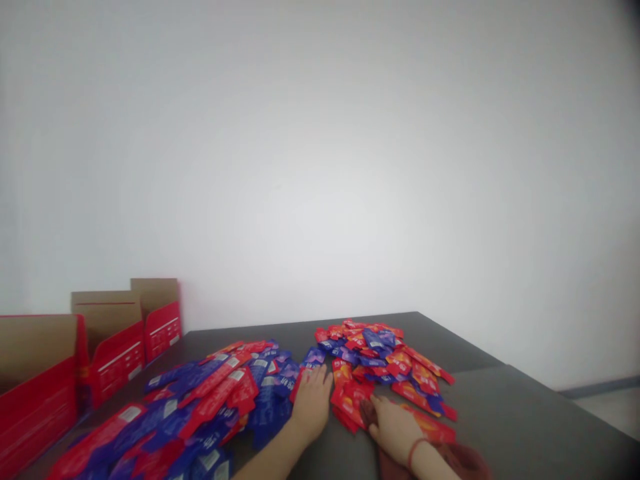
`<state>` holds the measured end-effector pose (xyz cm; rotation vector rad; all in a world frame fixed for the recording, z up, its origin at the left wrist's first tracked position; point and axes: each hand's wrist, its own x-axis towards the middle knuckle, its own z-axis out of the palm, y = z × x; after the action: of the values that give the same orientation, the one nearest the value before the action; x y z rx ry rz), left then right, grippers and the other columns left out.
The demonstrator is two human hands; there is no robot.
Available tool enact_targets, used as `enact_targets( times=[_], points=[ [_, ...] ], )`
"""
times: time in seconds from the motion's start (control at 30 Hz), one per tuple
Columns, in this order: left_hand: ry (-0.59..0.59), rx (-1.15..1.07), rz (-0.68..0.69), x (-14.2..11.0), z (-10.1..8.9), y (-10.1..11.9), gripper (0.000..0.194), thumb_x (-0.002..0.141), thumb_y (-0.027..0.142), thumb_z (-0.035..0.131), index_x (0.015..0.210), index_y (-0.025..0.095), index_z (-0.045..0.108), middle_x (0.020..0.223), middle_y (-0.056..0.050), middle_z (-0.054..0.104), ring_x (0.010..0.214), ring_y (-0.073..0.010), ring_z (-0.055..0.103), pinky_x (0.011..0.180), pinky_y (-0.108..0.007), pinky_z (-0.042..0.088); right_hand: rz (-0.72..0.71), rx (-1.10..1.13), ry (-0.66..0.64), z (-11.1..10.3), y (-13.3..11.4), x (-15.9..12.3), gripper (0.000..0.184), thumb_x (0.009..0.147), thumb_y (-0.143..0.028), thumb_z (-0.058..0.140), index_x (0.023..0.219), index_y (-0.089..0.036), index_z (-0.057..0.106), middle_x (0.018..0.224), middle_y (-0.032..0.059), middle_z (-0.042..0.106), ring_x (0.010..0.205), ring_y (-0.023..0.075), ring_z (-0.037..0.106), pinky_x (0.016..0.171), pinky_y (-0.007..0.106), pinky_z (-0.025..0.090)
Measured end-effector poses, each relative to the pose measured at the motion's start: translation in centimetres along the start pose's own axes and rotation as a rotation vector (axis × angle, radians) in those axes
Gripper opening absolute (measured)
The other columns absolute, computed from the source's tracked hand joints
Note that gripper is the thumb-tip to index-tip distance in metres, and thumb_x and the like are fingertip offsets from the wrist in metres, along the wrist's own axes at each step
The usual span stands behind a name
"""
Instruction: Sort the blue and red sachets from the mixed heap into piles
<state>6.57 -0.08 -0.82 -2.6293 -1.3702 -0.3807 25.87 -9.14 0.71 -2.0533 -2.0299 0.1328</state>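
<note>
My left hand [311,400] lies flat on the dark table [505,413], fingers stretched out, at the right edge of a big heap of long red and blue packets [200,400]. My right hand [393,427] rests beside it, palm down on the near edge of a smaller pile of red and blue sachets [380,360]. Its fingers look curled over a few red sachets, but the grip is not clear. A red band sits on the right wrist.
Three open red cardboard display boxes [115,347] stand in a row along the left side of the table. A plain white wall fills the background. The table's right edge drops to a pale floor [610,407].
</note>
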Motion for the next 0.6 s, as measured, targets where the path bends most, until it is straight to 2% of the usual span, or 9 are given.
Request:
enact_targets(
  times=[0.1,0.2,0.37,0.43,0.5,0.6],
  points=[
    [-0.030,-0.172,0.110,-1.6,0.9,1.4,0.070,0.078,0.017,0.045,0.147,0.010,0.035,0.151,-0.012,0.035,0.139,-0.0238,0.029,0.115,-0.040,0.021,-0.099,0.035,-0.015,-0.1,-0.3,0.1,0.055,0.073,-0.015,0.052,0.128,-0.014,0.057,0.133,0.0150,0.059,0.114,0.0249,0.060,0.094,0.033,0.043],
    [-0.015,-0.244,0.116,-3.4,1.4,1.8,0.075,0.075,0.019,0.047,0.148,0.010,0.033,0.151,-0.011,0.035,0.139,-0.0232,0.028,0.116,-0.038,0.019,-0.131,0.050,0.006,-1.1,0.7,-0.3,0.059,0.073,-0.012,0.048,0.132,-0.012,0.055,0.142,0.0159,0.050,0.121,0.0242,0.055,0.099,0.033,0.040],
    [0.017,-0.291,0.084,-5.5,0.8,2.4,0.071,0.077,0.023,0.052,0.145,0.013,0.036,0.146,-0.011,0.041,0.134,-0.0248,0.034,0.113,-0.038,0.023,-0.132,0.126,0.122,-3.5,1.6,-2.7,0.058,0.073,-0.012,0.043,0.129,-0.018,0.058,0.132,0.0107,0.059,0.119,0.0216,0.056,0.101,0.033,0.039],
    [0.009,-0.274,0.051,-5.5,0.2,3.1,0.061,0.081,0.023,0.052,0.141,0.013,0.042,0.139,-0.012,0.048,0.128,-0.0257,0.041,0.110,-0.039,0.028,-0.211,0.145,0.068,-3.1,1.2,-4.2,0.059,0.070,-0.012,0.045,0.126,-0.023,0.060,0.129,0.0069,0.062,0.117,0.0214,0.058,0.100,0.031,0.041],
    [0.016,-0.216,0.020,-4.9,-0.4,3.8,0.043,0.087,0.023,0.049,0.129,0.015,0.053,0.128,-0.011,0.055,0.118,-0.0265,0.048,0.104,-0.040,0.034,-0.283,0.125,-0.032,-2.0,0.6,-5.4,0.059,0.068,-0.012,0.047,0.123,-0.027,0.063,0.130,0.0048,0.062,0.114,0.0219,0.060,0.096,0.030,0.044],
    [0.018,-0.066,0.090,-3.5,-1.4,4.8,0.025,0.092,0.021,0.047,0.112,0.016,0.062,0.112,-0.010,0.061,0.107,-0.0271,0.053,0.096,-0.042,0.038,-0.226,0.055,-0.074,-0.5,0.3,-5.8,0.054,0.074,-0.011,0.045,0.122,-0.027,0.063,0.130,0.0070,0.062,0.109,0.0228,0.063,0.092,0.030,0.047]
  ],
)
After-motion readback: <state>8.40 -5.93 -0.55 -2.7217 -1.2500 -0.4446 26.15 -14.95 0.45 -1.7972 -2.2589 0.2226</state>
